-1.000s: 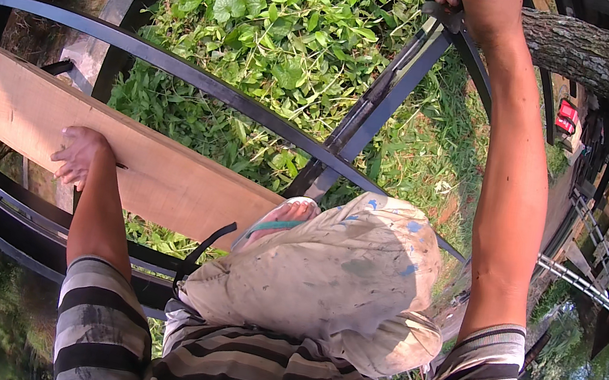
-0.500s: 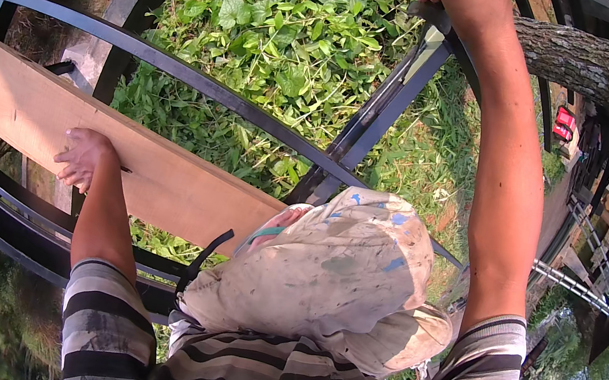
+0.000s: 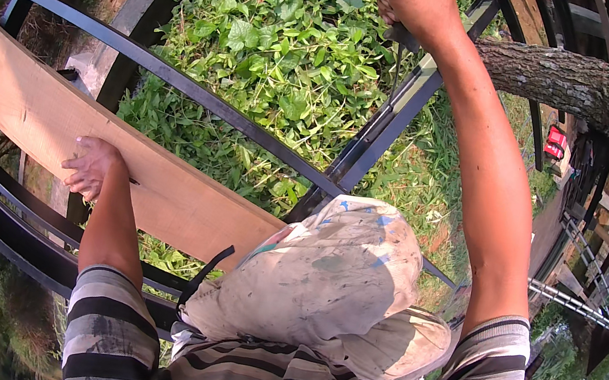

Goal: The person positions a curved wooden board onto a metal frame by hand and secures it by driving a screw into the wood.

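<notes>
A long light-brown wooden plank [image 3: 182, 198] lies across the black metal frame on the left. My left hand [image 3: 95, 167] rests on its face close to the lower edge, thumb and fingers apart. Up at the top, my right hand [image 3: 412, 3] is closed around a dark-handled tool [image 3: 403, 37]. From it a thin shaft points down beside a diagonal black steel beam [image 3: 387, 127]. The tool's exact kind is hidden by the fingers. My knee in paint-stained light trousers [image 3: 338, 276] covers the right end of the plank.
A curved black rail [image 3: 178, 80] crosses above the plank, and more rails [image 3: 20, 207] run below it. Green leafy plants [image 3: 264, 46] grow beneath the frame. A thick tree trunk [image 3: 579, 87], a red object [image 3: 556, 142] and a metal ladder [image 3: 576, 300] are at right.
My right hand has moved left and slightly down with the tool, which now shows its thin shaft. My left hand stays on the plank. The view has shifted a little.
</notes>
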`<state>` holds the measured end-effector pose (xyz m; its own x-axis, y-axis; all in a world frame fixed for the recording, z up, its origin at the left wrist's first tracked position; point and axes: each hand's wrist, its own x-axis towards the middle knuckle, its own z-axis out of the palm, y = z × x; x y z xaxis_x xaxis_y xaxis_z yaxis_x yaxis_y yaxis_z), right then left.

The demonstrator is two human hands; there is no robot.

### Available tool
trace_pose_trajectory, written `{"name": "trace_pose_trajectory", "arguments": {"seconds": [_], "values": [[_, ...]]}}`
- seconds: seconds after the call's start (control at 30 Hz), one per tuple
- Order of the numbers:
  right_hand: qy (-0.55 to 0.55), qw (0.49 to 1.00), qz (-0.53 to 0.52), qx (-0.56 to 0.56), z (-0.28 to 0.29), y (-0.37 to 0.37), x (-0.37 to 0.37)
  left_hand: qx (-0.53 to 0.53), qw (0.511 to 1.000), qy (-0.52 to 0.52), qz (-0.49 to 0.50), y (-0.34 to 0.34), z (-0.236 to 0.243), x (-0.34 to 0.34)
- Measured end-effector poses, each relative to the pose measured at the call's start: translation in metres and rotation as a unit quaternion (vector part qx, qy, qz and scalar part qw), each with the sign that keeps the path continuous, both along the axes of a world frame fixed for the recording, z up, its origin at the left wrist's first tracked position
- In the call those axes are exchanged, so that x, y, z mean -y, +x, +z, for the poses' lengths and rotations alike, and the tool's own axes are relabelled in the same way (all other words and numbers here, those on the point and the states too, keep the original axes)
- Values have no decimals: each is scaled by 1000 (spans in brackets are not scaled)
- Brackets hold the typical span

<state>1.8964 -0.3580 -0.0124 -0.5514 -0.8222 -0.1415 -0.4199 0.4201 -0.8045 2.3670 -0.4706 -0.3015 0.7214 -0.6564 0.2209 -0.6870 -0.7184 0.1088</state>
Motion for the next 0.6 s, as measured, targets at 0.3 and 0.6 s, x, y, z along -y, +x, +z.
{"name": "trace_pose_trajectory", "arguments": {"seconds": [0.3, 0.6], "values": [[24, 999, 13, 23, 33, 12, 19, 3, 1000, 0, 8, 6, -3, 2], [-94, 994, 25, -41, 17, -10, 1, 24, 1000, -7, 3, 1, -1, -2]]}}
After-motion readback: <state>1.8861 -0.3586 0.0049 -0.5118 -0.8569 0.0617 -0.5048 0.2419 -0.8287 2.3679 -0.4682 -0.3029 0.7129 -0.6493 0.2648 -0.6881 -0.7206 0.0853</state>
